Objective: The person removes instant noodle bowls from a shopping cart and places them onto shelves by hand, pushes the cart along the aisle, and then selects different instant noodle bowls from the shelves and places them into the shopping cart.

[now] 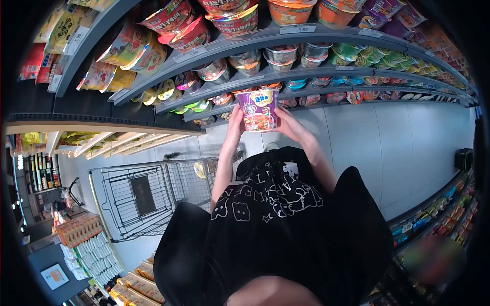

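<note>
A purple instant noodle cup (259, 113) with a printed picture of food is held upright in front of the shelves. My left hand (235, 122) grips its left side, and my right hand (287, 124) grips the right side. Both hands are closed around the cup, their fingertips partly hidden by it. Just beyond the cup, the lower shelf (232, 87) carries more noodle cups and bowls.
Shelves (224, 43) of packaged noodles with price tags curve across the top. A wire shopping cart (148, 194) stands to my left on the grey tiled floor (352, 137). More packaged goods (423, 217) line a shelf at lower right; stacked packs (94, 255) stand at lower left.
</note>
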### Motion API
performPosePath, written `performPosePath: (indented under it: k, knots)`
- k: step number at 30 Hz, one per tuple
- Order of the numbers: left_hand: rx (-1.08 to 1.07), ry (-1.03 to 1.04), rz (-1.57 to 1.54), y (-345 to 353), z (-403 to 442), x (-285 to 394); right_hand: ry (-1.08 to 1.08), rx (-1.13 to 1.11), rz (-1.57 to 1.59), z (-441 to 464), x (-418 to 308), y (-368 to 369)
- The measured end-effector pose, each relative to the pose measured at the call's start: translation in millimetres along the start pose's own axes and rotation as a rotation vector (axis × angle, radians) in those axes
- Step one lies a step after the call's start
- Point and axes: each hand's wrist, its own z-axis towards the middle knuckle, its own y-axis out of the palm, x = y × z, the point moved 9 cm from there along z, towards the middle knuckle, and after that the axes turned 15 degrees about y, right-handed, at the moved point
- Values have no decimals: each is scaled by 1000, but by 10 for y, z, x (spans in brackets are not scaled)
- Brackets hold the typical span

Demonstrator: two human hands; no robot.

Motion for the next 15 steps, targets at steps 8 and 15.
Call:
performPosePath:
  k: [8,15]
  knots:
    - [79,-20,112,-162,-57,-52,60,-15,94,79,123,-34]
    - [79,-48,114,-191,-31,-172,66,17,108,57,135,-68]
